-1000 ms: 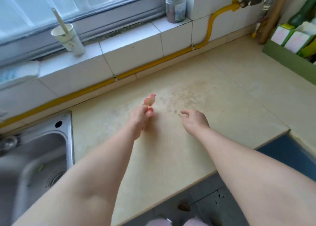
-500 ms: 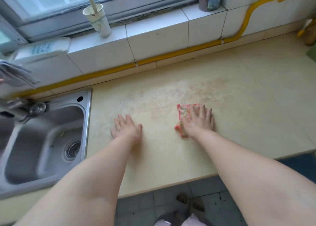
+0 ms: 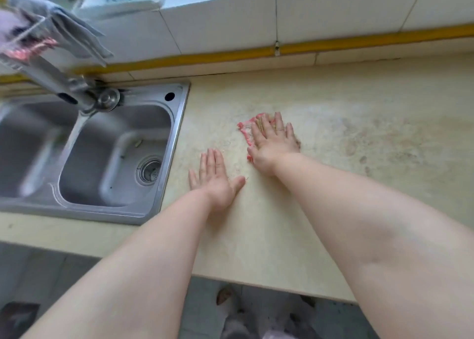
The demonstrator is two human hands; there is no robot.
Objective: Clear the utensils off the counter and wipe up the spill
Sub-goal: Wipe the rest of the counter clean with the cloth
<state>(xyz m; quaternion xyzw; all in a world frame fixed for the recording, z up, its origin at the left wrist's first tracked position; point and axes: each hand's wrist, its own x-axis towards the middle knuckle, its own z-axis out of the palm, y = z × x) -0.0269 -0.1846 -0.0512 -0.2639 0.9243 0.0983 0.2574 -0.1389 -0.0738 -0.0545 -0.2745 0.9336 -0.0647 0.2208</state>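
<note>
- Two bare hands lie on the beige desk (image 3: 256,236), both palm down.
- The right hand (image 3: 273,139) is spread flat with its fingers (image 3: 279,123) extended, pressing down on one pink cloth (image 3: 245,130); it does not curl around the cloth, only pins it under the palm.
- The left hand (image 3: 214,177) rests flat on bare desk just beside the right wrist, fingers straight and together, thumb out, holding nothing.
- The pink cloth shows past the right hand's thumb side and fingertips, between the sink and a brownish stained patch (image 3: 372,143) that spreads to the right of the hand.
- One steel sink (image 3: 177,138) with a single drain (image 3: 150,170) sits to the left of the hands, with one faucet (image 3: 84,92) over it.
- One grey rag (image 3: 69,28) hangs at upper left, blurred.
- One yellow pipe (image 3: 359,42) runs along the foot of the white tiled wall.
- Against half a second ago, the cloth and right hand lie nearer the sink, and the view has swung left, so the paper cup and jar on the sill are out of frame.
- The left hand is flat as before.
</note>
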